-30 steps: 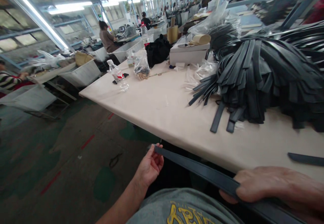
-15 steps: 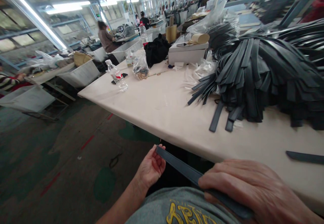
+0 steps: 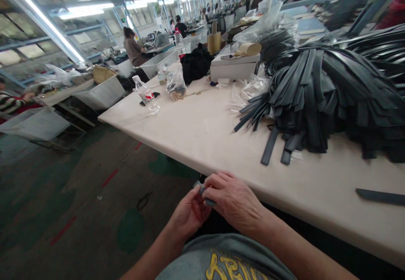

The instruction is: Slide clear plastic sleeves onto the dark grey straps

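Both hands meet just off the table's near edge, around the end of a dark grey-blue strap [image 3: 210, 202]. My left hand [image 3: 190, 213] pinches the strap end between thumb and fingers. Closed over the same end from the right is my right hand [image 3: 232, 196], its fingertips beside the left thumb. Only short pieces of this strap show; the rest is hidden by the hands. On the table, a large heap of black straps [image 3: 311, 98] lies to the right. A single dark strap [image 3: 379, 196] rests apart near the right edge.
The pale table [image 3: 190, 132] carries a tilted plastic bottle [image 3: 146, 95], a clear bag of small brass-coloured parts [image 3: 176, 85], a black cloth bundle [image 3: 196, 62] and a white box [image 3: 234, 65]. Grey bins [image 3: 99, 92] stand left across the floor. A seated person [image 3: 133, 47] works beyond.
My right hand has moved left along the strap to its end, meeting my left hand. The long stretch of strap between them no longer shows. My left hand stays nearly in place.
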`<state>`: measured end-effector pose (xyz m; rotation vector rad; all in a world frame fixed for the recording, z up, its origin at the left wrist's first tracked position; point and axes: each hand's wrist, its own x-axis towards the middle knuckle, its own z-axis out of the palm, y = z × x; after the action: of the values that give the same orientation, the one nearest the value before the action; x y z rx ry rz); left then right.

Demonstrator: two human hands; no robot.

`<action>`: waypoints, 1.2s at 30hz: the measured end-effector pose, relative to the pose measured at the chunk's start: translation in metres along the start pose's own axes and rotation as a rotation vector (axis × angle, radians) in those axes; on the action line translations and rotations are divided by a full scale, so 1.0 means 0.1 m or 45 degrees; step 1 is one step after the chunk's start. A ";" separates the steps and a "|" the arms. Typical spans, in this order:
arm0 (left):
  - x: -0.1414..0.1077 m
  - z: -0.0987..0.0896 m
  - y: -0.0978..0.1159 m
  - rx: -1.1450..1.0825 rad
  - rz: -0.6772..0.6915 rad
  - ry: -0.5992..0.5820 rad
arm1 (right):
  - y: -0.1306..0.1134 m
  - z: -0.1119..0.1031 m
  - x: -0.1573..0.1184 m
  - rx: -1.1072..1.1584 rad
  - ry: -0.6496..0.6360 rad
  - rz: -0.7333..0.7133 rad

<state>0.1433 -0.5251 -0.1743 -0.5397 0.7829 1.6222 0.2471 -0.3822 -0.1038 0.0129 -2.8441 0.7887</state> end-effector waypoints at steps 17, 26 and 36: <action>0.13 -0.52 0.58 -0.214 0.303 0.376 | -0.14 0.01 -0.12 0.605 0.012 -0.062; -0.09 -0.61 1.33 -0.125 1.126 0.511 | -0.08 0.08 -0.38 0.911 -0.238 0.296; -0.27 0.03 0.49 1.095 0.581 -0.263 | 0.27 -0.37 -0.14 1.278 0.237 0.369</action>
<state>0.1010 -0.5450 -0.1436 0.4412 1.3946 1.5168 0.2660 -0.3408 -0.0885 -0.3116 -2.0133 2.0420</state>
